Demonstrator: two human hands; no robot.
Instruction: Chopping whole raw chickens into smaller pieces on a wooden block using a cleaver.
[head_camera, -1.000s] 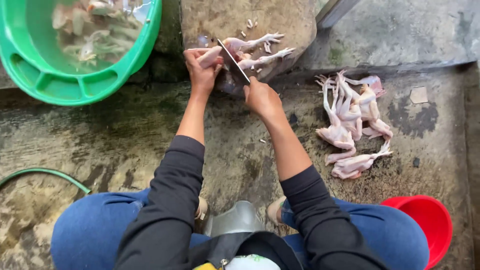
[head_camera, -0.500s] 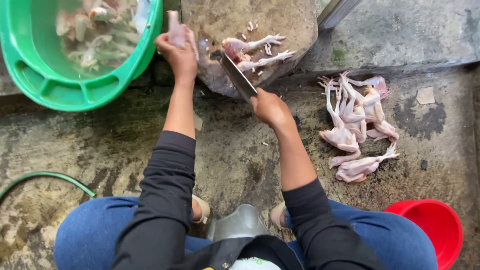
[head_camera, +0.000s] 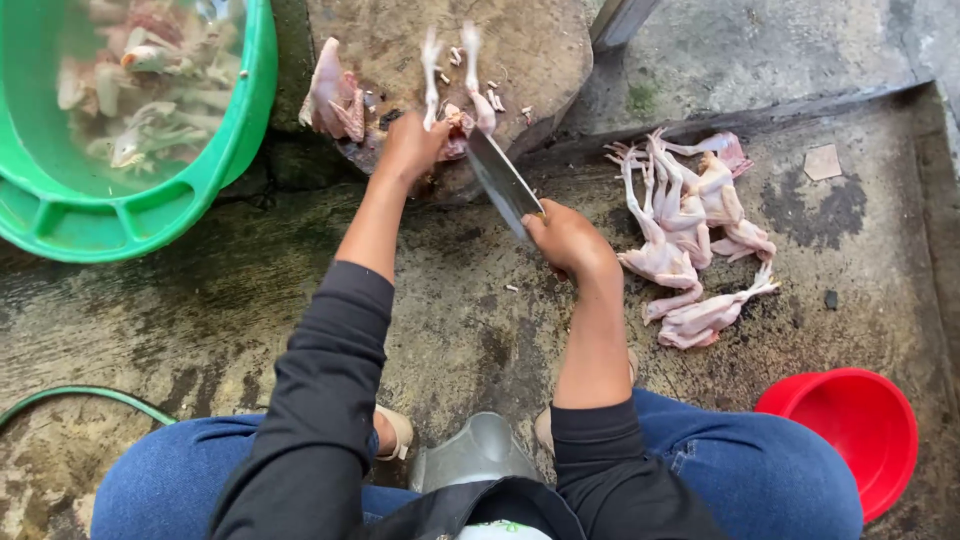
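Note:
My left hand (head_camera: 408, 150) grips the skinned hind legs (head_camera: 450, 70) of a frog on the round stone chopping block (head_camera: 520, 50), feet pointing away from me. A cut pink body piece (head_camera: 333, 100) lies on the block's left edge. My right hand (head_camera: 565, 240) holds a cleaver (head_camera: 503, 180) by its handle, blade angled up toward the block just right of my left hand. A pile of several skinned frogs (head_camera: 685, 230) lies on the wet concrete to the right of my right hand.
A green plastic basin (head_camera: 130, 215) with water and frog pieces sits at the upper left. A red plastic bowl (head_camera: 850, 425) stands by my right knee. A green hose (head_camera: 90, 395) curves at the lower left. A metal bowl (head_camera: 475, 450) sits between my knees.
My left hand came back from over the green basin to the block and took hold of the frog legs. A body piece now lies on the block's left edge. The cleaver drew back slightly.

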